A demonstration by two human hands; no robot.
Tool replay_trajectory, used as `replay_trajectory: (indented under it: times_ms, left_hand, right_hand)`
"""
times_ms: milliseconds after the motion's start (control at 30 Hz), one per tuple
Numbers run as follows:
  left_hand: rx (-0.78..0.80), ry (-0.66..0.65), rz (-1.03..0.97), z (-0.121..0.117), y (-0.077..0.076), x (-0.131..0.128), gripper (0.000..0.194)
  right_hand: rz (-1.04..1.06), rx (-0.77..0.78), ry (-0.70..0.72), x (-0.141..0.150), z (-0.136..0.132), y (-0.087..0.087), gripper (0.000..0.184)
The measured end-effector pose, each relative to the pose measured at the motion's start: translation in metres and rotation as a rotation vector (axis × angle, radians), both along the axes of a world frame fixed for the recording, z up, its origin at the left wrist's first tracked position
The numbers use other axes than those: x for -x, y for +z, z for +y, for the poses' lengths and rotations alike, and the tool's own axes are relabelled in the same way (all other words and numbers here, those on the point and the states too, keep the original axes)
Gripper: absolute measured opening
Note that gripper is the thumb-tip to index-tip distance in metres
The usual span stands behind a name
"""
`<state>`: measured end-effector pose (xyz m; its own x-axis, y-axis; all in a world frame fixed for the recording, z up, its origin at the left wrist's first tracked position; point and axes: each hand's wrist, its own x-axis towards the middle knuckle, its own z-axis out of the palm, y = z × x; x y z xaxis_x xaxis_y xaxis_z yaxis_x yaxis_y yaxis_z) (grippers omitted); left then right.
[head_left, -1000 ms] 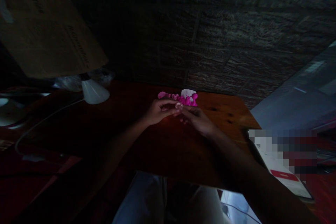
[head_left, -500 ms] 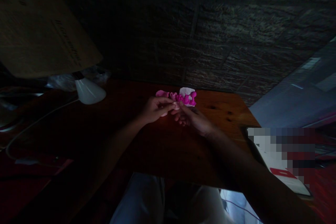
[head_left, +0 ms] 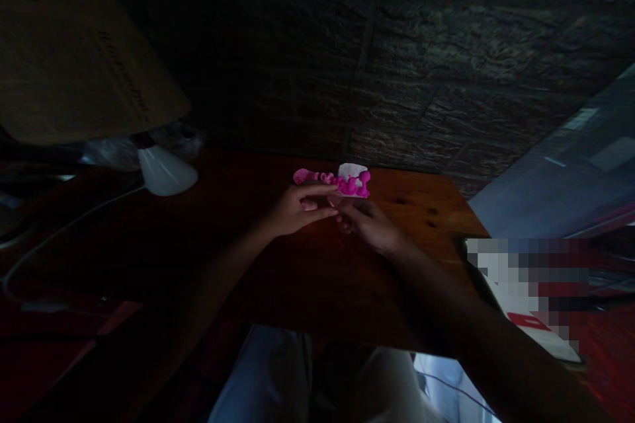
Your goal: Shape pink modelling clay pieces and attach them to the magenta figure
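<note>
My left hand [head_left: 300,208] and my right hand [head_left: 370,221] meet over the table, fingertips touching. A small piece of pale pink modelling clay sits between them, now mostly hidden by the fingers. The left index finger and thumb reach round it from the left; the right thumb and fingers are closed on it from the right. Just behind lie bright magenta clay shapes [head_left: 358,186] on a white paper piece [head_left: 353,170]. A row of smaller pink clay shapes [head_left: 326,177] and a flat pink lump [head_left: 303,175] continue to the left. Another pale pink lump [head_left: 308,205] shows behind the left hand.
The wooden table [head_left: 407,218] runs up to a dark brick wall [head_left: 446,79]. At left stand a white lamp-like cone [head_left: 167,170] with a cable and a large brown paper bag [head_left: 84,59]. A tablet-like device [head_left: 526,317] lies at the right edge.
My left index finger and thumb have spread a little and moved right, over the right fingertips. The pale pink piece, visible before, is now mostly covered. The view has shifted slightly.
</note>
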<state>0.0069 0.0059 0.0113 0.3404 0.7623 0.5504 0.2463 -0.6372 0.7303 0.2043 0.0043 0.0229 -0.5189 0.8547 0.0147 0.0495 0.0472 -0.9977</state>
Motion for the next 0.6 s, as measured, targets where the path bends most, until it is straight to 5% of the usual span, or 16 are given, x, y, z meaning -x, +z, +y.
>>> replay_trajectory:
  times_ms: [200, 600]
  left_hand:
    - [-0.034, -0.045, 0.022, 0.002, -0.003, -0.001, 0.037]
    - [0.244, -0.069, -0.098, -0.005, 0.009, -0.002, 0.041]
  right_hand:
    - [-0.077, -0.246, 0.003, 0.001, -0.005, 0.008, 0.051]
    - [-0.116, -0.431, -0.021, 0.002, -0.008, 0.007, 0.061]
